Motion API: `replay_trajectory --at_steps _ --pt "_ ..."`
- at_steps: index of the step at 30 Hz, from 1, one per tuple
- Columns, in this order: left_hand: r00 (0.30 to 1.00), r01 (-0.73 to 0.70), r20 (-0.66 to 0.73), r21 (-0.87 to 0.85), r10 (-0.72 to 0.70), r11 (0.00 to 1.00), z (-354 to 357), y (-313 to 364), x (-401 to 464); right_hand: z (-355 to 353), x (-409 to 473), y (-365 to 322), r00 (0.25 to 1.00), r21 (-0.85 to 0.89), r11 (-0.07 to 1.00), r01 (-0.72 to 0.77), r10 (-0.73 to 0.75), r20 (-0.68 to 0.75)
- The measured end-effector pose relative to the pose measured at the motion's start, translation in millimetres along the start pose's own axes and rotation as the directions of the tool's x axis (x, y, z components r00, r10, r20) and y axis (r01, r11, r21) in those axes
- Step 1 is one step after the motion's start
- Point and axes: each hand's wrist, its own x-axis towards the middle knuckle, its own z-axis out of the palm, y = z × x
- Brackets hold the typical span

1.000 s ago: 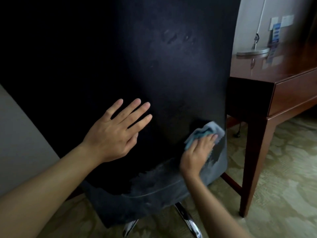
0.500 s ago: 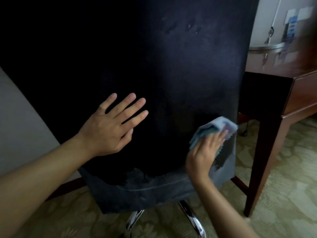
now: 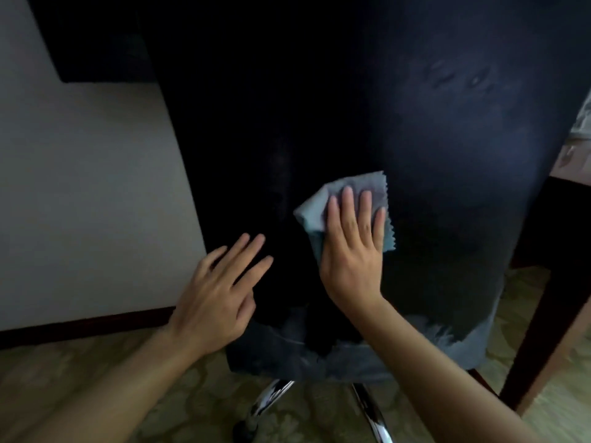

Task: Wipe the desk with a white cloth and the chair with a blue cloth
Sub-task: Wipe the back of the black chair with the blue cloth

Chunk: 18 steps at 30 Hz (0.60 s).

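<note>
Head view, looking down at the back of a tall dark navy upholstered office chair, filling most of the frame, deep in shadow on its left half and faintly lit on the right. Right hand flat and open, fingers spread and pointing up, pressing a crumpled pale blue cloth with a zigzag-cut edge against the lower middle of the chair back; no closed grip, only palm and fingers pinning the fabric to the upholstery. Left hand also open and holding nothing, just beside and lower left of the right hand, fingers fanned toward the chair's lower left part, slightly blurred, contact with the fabric unclear. Paler, worn-looking greyish band along the chair back's bottom edge. Shiny chrome chair legs splaying out below, over a beige patterned carpet. Plain pale wall with dark skirting on the left. Dark reddish-brown wooden desk leg at the right edge, close behind the chair.
</note>
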Motion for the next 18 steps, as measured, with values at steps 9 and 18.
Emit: replay_trajectory --at_steps 9,18 --pt "0.573 0.727 0.294 -0.613 -0.765 0.309 29.6 20.9 -35.3 7.0 -128.8 -16.5 0.561 0.011 0.702 0.712 -0.579 0.592" --pt "0.471 0.641 0.362 -0.767 -0.804 0.029 48.9 15.1 -37.3 16.6 27.7 -38.3 0.951 -0.062 0.95 0.305 -0.301 0.07"
